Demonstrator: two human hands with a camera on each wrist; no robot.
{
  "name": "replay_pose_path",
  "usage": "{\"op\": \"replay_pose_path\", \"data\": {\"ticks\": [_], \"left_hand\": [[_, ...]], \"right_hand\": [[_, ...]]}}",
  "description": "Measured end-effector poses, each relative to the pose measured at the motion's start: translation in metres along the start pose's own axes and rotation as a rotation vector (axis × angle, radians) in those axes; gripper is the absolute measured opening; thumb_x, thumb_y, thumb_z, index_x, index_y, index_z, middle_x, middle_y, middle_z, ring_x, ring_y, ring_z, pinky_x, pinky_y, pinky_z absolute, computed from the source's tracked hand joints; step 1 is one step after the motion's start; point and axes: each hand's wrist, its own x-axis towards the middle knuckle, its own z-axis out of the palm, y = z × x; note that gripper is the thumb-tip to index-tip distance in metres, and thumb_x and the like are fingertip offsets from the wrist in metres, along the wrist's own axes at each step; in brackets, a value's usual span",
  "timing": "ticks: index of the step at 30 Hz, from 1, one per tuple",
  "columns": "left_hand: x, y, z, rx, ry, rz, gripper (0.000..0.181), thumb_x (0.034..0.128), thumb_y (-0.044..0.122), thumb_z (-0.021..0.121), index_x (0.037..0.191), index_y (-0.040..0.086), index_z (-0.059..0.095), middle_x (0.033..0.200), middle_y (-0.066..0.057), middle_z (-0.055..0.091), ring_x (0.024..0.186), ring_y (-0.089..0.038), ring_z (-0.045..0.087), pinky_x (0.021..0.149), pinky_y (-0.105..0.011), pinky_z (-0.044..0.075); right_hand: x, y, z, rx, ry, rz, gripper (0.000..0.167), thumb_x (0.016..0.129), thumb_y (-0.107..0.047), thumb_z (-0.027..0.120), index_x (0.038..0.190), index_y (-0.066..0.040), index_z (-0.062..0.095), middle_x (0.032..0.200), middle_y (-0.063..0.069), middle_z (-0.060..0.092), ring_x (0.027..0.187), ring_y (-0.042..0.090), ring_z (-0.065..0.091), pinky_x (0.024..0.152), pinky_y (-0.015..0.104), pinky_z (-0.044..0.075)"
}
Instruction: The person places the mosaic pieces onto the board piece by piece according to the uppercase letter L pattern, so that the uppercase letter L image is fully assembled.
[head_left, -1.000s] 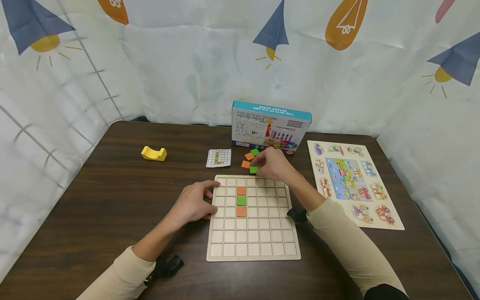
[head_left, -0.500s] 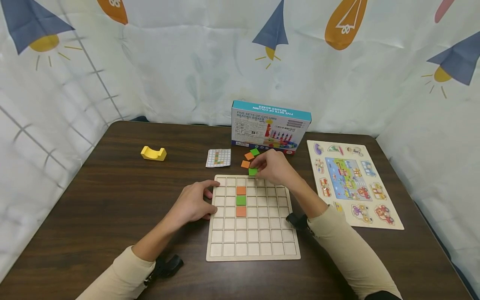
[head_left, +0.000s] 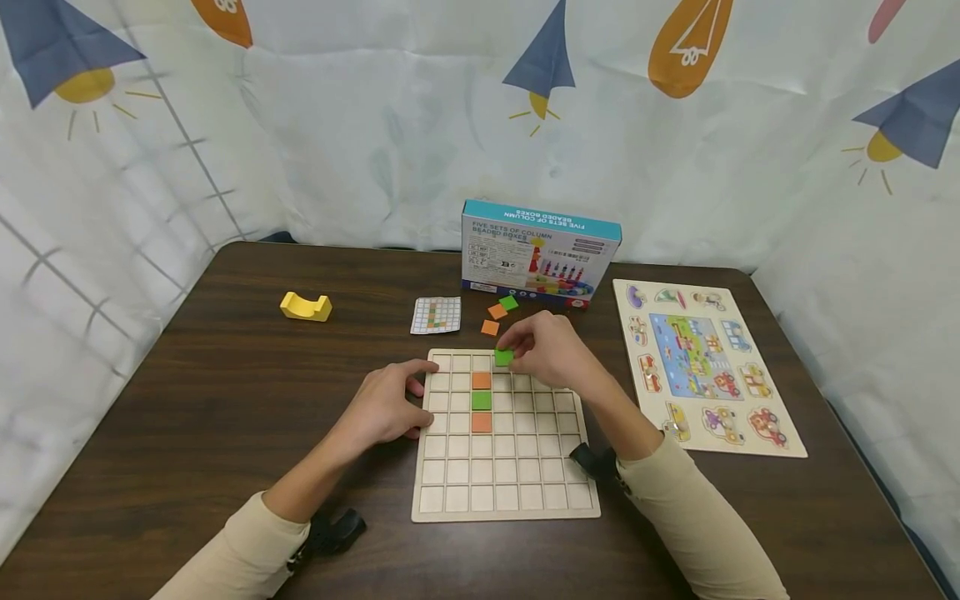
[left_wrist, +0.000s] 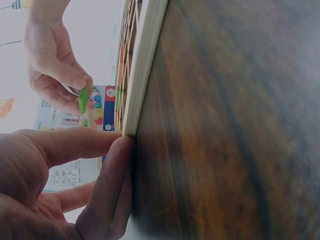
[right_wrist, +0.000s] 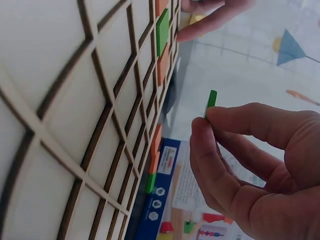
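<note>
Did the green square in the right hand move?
Yes. Against the board, the green square came towards the person: it was just beyond the far edge, and now the right hand holds it over the far row.

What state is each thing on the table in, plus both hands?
Grid board, flat, three tiles seated
Green tile, raised, not seated
Right hand, pinching that tile
Left hand, pinching the board's edge
Loose tiles, lying beyond the board
Pattern card, printed side up
Box, standing upright
Puzzle board, lying flat
Yellow block, hollow side up
</note>
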Motion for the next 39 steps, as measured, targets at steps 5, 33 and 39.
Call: {"op": "replay_pose_path", "data": {"ticks": [5, 33, 39], "left_hand": [[0.0, 0.0, 0.0, -0.002, 0.001, 0.0, 0.071, 0.0762, -0.004, 0.078, 0.143, 0.012, 0.061, 0.107, -0.015, 0.063, 0.052, -0.013, 0.068, 0.052, -0.03, 0.059], [0.001, 0.001, 0.001, 0.01, -0.002, -0.009, 0.071, 0.0762, -0.001, 0.079, 0.143, 0.015, 0.061, 0.108, -0.013, 0.063, 0.053, -0.013, 0.068, 0.053, -0.029, 0.058], [0.0, 0.0, 0.001, 0.005, 0.001, -0.005, 0.071, 0.0765, -0.002, 0.079, 0.143, 0.014, 0.061, 0.106, -0.014, 0.063, 0.053, -0.013, 0.068, 0.053, -0.03, 0.059]], "right_hand": [[-0.007, -0.005, 0.003, -0.003, -0.005, -0.013, 0.023, 0.084, 0.0, 0.079, 0.104, -0.012, 0.081, 0.088, 0.0, 0.073, 0.083, 0.017, 0.065, 0.078, 0.032, 0.056], [-0.037, -0.021, 0.022, -0.059, -0.074, -0.047, 0.024, 0.079, 0.002, 0.083, 0.101, -0.01, 0.08, 0.093, -0.001, 0.074, 0.081, 0.012, 0.064, 0.076, 0.027, 0.057], [-0.041, -0.023, 0.025, -0.075, -0.096, -0.074, 0.023, 0.078, 0.002, 0.083, 0.096, -0.011, 0.079, 0.086, -0.002, 0.071, 0.078, 0.012, 0.062, 0.073, 0.028, 0.055]]}}
